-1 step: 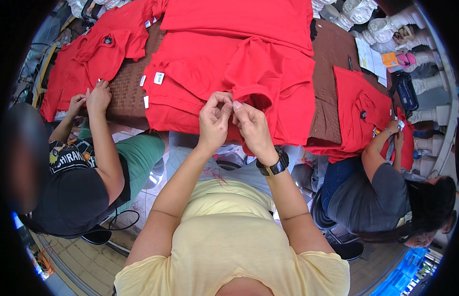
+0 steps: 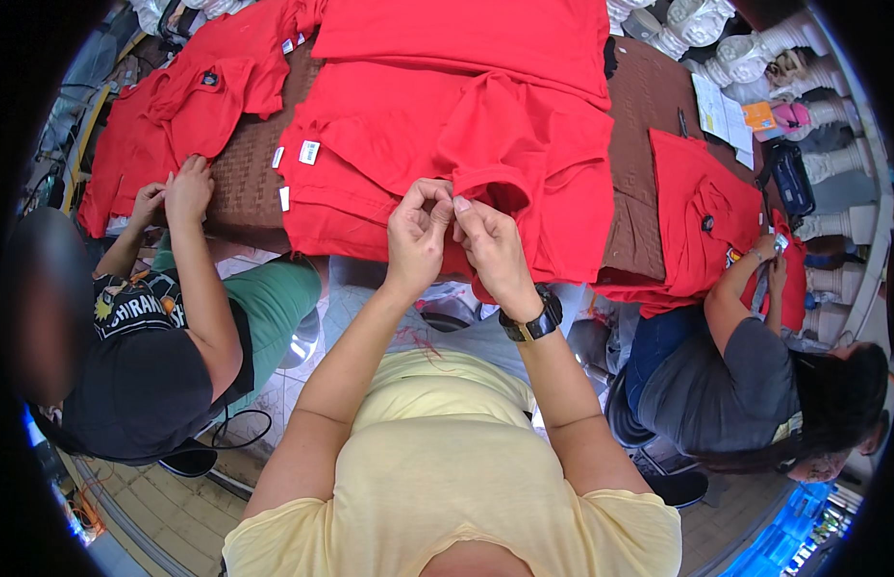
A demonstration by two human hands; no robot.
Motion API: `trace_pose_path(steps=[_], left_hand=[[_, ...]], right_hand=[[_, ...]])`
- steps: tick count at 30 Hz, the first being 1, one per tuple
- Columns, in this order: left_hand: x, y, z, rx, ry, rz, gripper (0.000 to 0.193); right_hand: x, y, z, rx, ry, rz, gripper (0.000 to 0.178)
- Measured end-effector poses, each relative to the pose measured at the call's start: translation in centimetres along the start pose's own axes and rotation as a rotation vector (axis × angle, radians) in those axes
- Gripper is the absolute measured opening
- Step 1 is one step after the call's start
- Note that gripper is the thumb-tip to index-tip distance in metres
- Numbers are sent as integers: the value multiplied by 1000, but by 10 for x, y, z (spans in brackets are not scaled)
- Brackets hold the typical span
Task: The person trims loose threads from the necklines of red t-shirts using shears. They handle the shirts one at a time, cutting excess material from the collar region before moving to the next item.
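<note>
A red shirt lies spread at the table's near edge, with a sleeve-like opening bunched up in its middle. My left hand is closed in a pinch at the left side of that opening. What its fingertips hold is too small to make out. Touching it, my right hand, with a black watch on the wrist, is closed on the red cloth by the opening's rim. Small white labels sit at the shirt's left side.
More red garments are stacked beyond, on a brown-covered table. Co-workers sit left and right, handling red garments. Papers, a dark pouch and white plaster-like figures stand at the far right.
The left co-worker's hands have shifted very slightly on their garment. My own hands and the red shirt look the same.
</note>
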State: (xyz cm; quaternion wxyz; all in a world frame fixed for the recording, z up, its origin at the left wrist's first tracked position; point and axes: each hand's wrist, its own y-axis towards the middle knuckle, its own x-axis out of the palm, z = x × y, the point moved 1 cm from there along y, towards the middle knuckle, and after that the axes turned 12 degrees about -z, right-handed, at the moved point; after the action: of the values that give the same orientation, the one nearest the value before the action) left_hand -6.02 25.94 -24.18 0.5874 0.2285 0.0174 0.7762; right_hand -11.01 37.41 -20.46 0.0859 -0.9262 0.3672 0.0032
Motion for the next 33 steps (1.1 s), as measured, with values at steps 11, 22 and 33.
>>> trace_pose_path(steps=[11,22,33], left_hand=[[-10,-7,-4,-85,-56,-107,6],[4,-3,13,-30,48,92,17],[2,0,6,-11,39,60,6]], right_hand=[[-5,1,3,80,458,-186,45],[-16,-19,-12,68,252,-158,41],[2,-15,-7,1,-18,-24,44]])
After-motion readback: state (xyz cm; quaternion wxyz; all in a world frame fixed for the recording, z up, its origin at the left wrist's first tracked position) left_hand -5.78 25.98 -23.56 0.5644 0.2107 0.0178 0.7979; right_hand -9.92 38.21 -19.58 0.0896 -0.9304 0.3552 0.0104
